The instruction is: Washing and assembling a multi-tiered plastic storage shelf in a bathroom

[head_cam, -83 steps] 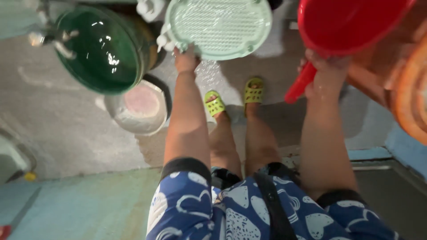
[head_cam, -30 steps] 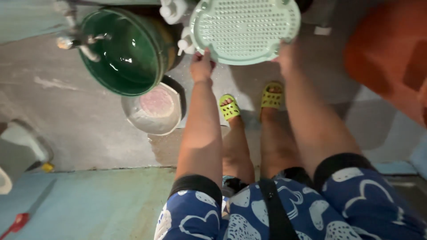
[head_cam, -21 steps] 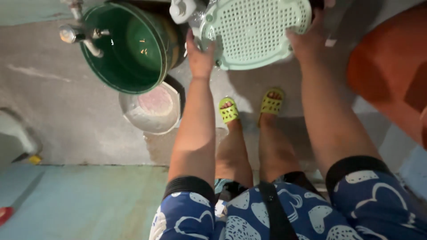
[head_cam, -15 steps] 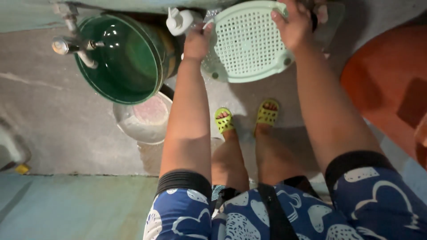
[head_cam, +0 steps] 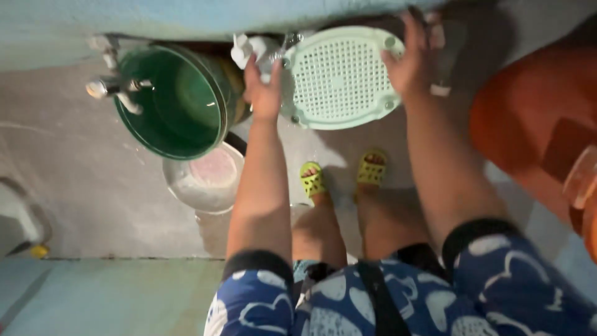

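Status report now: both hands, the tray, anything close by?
Left hand and right hand grip perforated tray, tilted. Green bucket and tap beside left hand.

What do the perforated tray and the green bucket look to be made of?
Perforated tray: probably moulded plastic, matte pale green, with a regular grid of holes and small moulded corner feet. Green bucket: likely plastic too, glossy dark green, its smooth inner wall showing soft highlights. Neither can be confirmed by look alone.

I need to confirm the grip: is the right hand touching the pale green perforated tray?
Touching. The head view shows the right hand with its palm and fingers pressed over the rim of the pale green perforated tray, no gap visible.
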